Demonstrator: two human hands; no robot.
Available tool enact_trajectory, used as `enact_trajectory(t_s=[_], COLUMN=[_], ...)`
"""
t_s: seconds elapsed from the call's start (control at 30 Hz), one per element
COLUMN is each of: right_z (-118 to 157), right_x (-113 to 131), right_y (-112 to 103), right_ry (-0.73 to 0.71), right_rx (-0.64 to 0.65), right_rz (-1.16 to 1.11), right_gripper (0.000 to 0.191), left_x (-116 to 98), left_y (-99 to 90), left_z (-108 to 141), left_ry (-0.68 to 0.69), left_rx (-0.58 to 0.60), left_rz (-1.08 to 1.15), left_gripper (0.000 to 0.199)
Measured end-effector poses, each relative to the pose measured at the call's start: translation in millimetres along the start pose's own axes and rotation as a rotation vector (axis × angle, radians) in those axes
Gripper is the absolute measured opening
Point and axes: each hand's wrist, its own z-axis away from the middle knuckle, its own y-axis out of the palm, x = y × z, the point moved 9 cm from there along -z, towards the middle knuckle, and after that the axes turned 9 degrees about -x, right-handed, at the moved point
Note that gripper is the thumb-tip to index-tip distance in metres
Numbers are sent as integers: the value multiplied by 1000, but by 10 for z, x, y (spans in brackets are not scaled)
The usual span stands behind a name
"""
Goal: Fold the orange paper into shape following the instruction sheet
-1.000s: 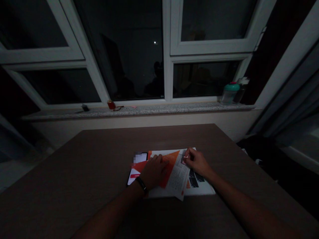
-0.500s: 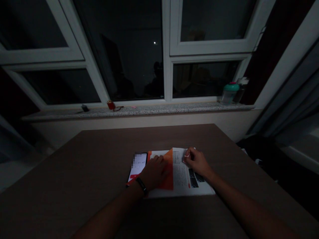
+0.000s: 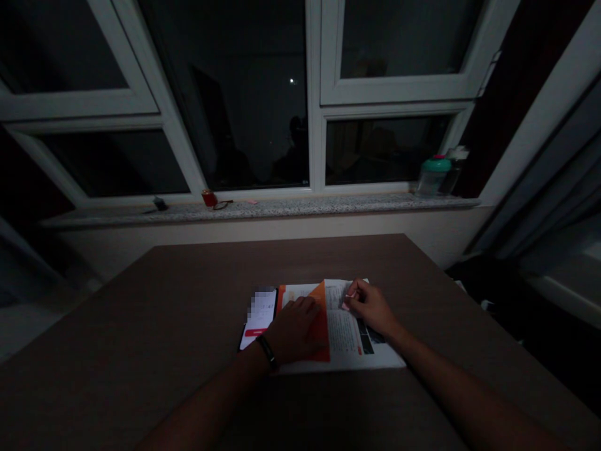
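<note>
One left hand (image 3: 297, 330), one right hand (image 3: 369, 308), one booklet (image 3: 345, 332), one phone (image 3: 258, 329), two bottles (image 3: 432, 176).

Dark white-framed windows (image 3: 244, 94) above a speckled stone sill (image 3: 263, 208)

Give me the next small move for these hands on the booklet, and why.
Probably press the page flat along the booklet's top edge. The left hand lies flat on the orange part, holding it down, while the right hand's fingers pinch what looks like a page corner at the top, so that edge seems the least settled.
</note>
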Motion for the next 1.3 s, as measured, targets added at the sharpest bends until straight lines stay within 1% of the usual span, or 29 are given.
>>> enact_trajectory(t_s=[0.07, 0.17, 0.27, 0.47, 0.7, 0.8, 0.87, 1.0, 1.17, 1.3], right_z=[3, 16, 27, -7, -46, -40, -33, -26, -8, 16], right_x=[33, 91, 115, 35, -42, -85, -93, -51, -3, 43], right_y=[-36, -80, -81, -95, -92, -92, -87, -58, 19, 74], right_ry=[-14, -25, -15, 57, 179, 222, 231, 203, 164, 122], right_rx=[-24, -53, -58, -99, -110, -130, -132, -108, -33, 37], right_rz=[44, 104, 80, -131, -435, -505, -511, -520, -581, -648], right_gripper=[6, 4, 5, 16, 24, 23, 22, 22, 25, 22], left_x=[3, 8, 16, 29, 51, 59, 58, 31, -19, -75], left_y=[30, 60, 73, 68, 119, 119, 104, 85, 102, 94], left_z=[14, 30, 44, 61, 57, 57, 56, 58, 64, 53], left_ry=[9, 16, 15, 3, -11, -9, -2, 23, 66, 92], left_rx=[3, 6, 21, 35, 53, 41, 29, 32, 38, 32], left_rz=[6, 15, 18, 18, 20, 31, 34, 33, 51, 140], left_gripper=[72, 78, 81, 78, 77, 75, 69, 59, 59, 62])
